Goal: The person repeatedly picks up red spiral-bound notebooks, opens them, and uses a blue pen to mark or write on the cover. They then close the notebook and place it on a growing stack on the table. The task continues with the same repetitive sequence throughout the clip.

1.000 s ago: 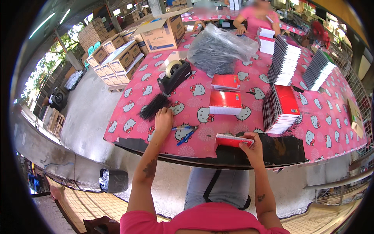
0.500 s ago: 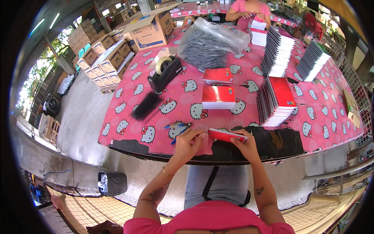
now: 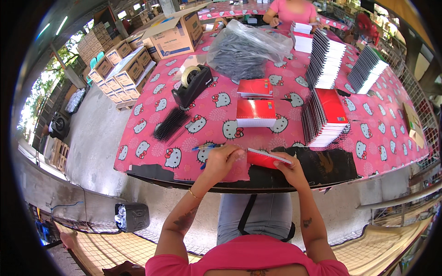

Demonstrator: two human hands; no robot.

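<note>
— Left hand [image 3: 221, 162] has moved from the black coils [image 3: 168, 125] to the left end of the red notebook [image 3: 261, 159].
— Where's that?
— Over the near edge of the desk [image 3: 340, 169], pinched by the right hand [image 3: 291, 169], thumb against fingers.
— And the left?
— Fingers curled; can't tell whether they grip anything. Both forearms [image 3: 186, 212] angle inward.

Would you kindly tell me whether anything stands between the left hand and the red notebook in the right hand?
Nothing visible does: the left hand is close to the left end of the red notebook; contact is unclear.
</note>
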